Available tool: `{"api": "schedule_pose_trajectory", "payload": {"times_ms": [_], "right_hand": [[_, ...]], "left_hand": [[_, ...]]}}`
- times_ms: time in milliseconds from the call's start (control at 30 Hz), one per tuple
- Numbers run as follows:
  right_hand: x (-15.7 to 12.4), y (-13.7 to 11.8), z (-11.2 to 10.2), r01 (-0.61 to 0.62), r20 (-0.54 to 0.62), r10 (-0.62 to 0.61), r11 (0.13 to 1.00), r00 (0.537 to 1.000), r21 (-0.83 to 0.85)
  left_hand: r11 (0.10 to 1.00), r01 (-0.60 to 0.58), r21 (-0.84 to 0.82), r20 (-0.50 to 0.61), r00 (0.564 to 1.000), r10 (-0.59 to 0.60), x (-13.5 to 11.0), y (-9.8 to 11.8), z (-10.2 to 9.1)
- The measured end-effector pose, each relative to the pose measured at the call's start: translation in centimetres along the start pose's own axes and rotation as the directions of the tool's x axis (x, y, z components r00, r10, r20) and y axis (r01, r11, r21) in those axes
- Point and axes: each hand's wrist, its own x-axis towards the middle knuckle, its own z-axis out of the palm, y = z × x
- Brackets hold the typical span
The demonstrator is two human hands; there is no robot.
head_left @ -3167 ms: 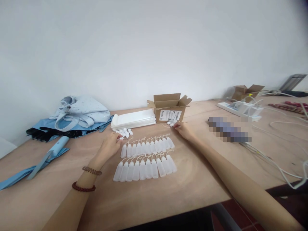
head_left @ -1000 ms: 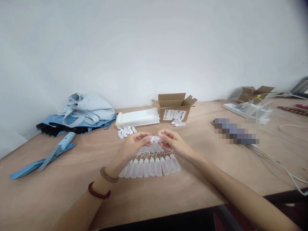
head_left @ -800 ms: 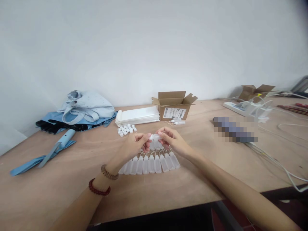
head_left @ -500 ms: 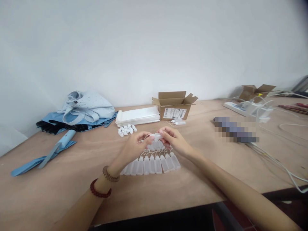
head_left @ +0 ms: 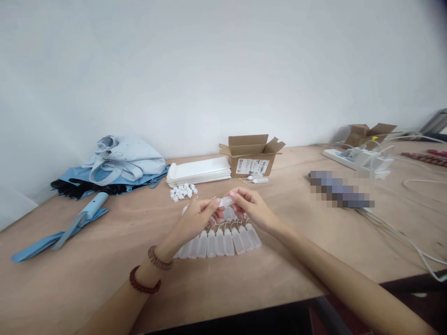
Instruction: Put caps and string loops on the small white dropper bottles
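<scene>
The left hand (head_left: 193,219) and right hand (head_left: 254,208) are both closing their fingertips on a small translucent bottle (head_left: 226,202), which is lying sideways between them above the table (head_left: 195,293). Taking that bottle as the clock's centre, a front row of similar bottles (head_left: 228,242) is lying at 6 o'clock, while the hands are partly hiding another row beneath them. White caps (head_left: 183,191) are sitting heaped at 10 o'clock, a white stack (head_left: 199,170) is resting at 11, an open carton (head_left: 249,166) is standing at 1, and loose bottles (head_left: 260,179) are lying at 2.
</scene>
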Motion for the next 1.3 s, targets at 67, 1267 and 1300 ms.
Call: {"api": "schedule_pose_trajectory", "payload": {"times_ms": [67,1267,1300], "right_hand": [[-0.2,-0.1,0.0,0.074,0.005,-0.074,0.988,0.997,-0.138],[0.8,0.4,-2.2,0.006,-0.111,-0.036,0.966,0.993,-0.26],[1.1,0.4,-3.2,0.061,-0.15,-0.131,0.913,0.98,-0.403]], "left_hand": [[0.989,0.086,-0.121,0.015,0.996,-0.084,0.0,0.2,0.0],[0.756,-0.283,0.59,-0.088,0.908,0.409,0.6,-1.0,-4.6],[0.706,-0.25,0.663,-0.128,0.891,0.436,0.9,-1.7,-5.8]]}}
